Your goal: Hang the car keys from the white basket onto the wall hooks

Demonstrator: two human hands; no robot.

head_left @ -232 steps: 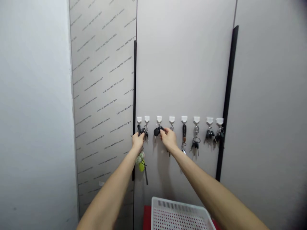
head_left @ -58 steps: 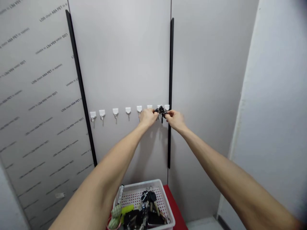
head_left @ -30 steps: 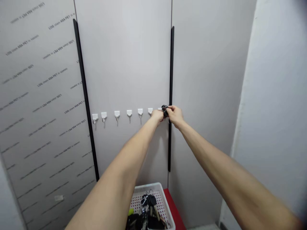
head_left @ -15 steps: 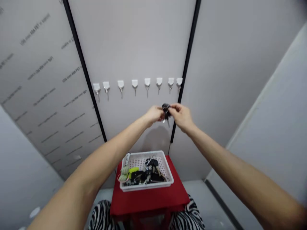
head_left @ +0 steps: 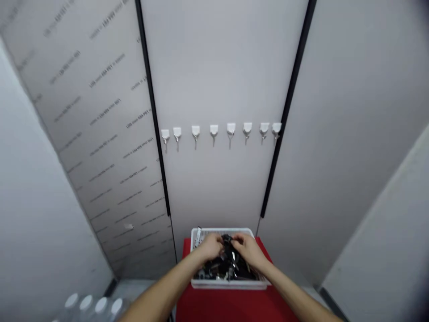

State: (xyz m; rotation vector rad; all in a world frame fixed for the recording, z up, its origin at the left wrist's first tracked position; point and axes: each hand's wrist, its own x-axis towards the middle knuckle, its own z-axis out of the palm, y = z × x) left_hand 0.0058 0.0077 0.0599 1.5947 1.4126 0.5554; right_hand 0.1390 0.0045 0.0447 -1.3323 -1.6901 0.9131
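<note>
Grey wall [head_left: 217,58], red table [head_left: 231,304], left hand [head_left: 212,246] and right hand [head_left: 248,248] pinching dark keys [head_left: 227,238] (apparently)

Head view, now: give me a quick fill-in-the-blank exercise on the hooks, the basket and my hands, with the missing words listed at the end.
1. The row of white hooks on the panel numbers ____ in all.
2. The dark key bunch is ____ the left hand and the right hand.
3. The basket stands on a surface whose colour is ____.
4. The round caps at lower left are coloured ____.

Missing words: eight; between; red; white.
</note>
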